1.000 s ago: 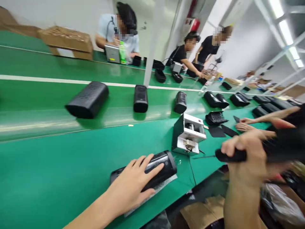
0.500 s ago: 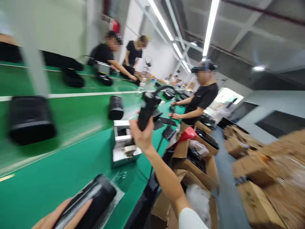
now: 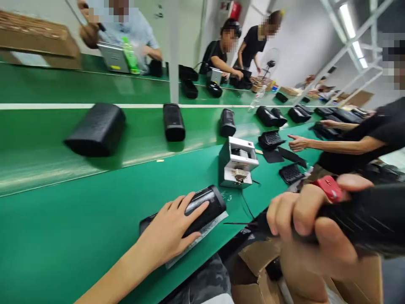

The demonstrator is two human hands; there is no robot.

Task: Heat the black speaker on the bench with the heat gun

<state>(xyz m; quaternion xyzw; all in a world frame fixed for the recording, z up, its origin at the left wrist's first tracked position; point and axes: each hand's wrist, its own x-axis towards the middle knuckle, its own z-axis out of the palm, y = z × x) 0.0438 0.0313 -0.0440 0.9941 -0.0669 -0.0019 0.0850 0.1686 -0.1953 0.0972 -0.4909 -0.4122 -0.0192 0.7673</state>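
Pressing a black cylindrical speaker [image 3: 202, 211] down on the green bench [image 3: 79, 219] while gripping a black power tool [image 3: 357, 219].

Nearest, right hand [image 3: 303, 228] wrapped tight around the tool's handle, fingers curled close together, thumb beside a red switch [image 3: 329, 188]; tool tip and far end blurred, cut off at the frame's right edge. Below, an open cardboard box [image 3: 253, 274], contents hard to make out. Left hand [image 3: 171, 230] flat on the speaker, fingers spread, speaker lying on a clear plastic sheet [image 3: 202, 236] near the bench edge. Beyond, a white fixture [image 3: 237, 162], then 3 speakers [image 3: 173, 122] spaced along the conveyor belt [image 3: 47, 169]. Farther off, a co-worker's hand [image 3: 297, 142] by black grilles [image 3: 270, 138].
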